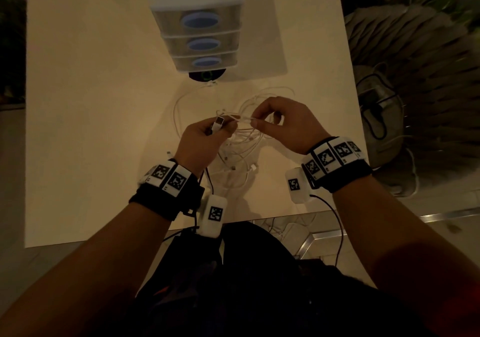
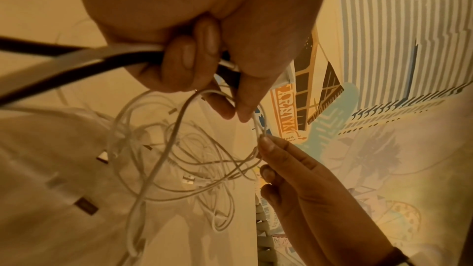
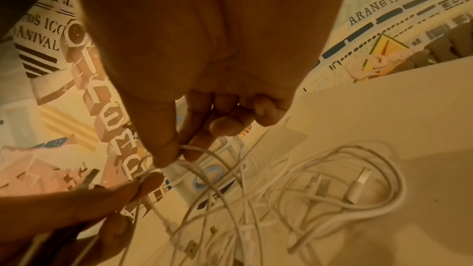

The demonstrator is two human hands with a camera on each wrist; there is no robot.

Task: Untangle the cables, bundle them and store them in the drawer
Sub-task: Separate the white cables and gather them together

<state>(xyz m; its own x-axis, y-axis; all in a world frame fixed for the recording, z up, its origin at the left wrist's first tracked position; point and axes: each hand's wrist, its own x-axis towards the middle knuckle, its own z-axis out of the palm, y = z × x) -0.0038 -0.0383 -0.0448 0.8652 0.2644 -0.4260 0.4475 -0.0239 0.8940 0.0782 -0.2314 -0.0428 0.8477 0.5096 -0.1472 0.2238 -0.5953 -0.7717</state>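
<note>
Pinching from both sides: left hand (image 1: 205,139) and right hand (image 1: 283,123) hold a short taut stretch of white cable (image 1: 242,119) just above the bench (image 1: 91,129). That stretch runs roughly left-right in the head view. Left grip: fingers curled round a white cable and a black one, with a USB-A plug (image 1: 219,123) sticking out of the fist, its metal end pointing away from the person toward the drawer unit (image 1: 197,38). Right grip: thumb and forefinger clamp the strand; remaining fingers loosely curled. Below and between the hands the tangled white cables (image 1: 239,155) lie in loose loops on the bench, several plugs pointing in mixed directions. Drawer unit stands at the far side, three drawers closed, blue oval handles facing the person.
</note>
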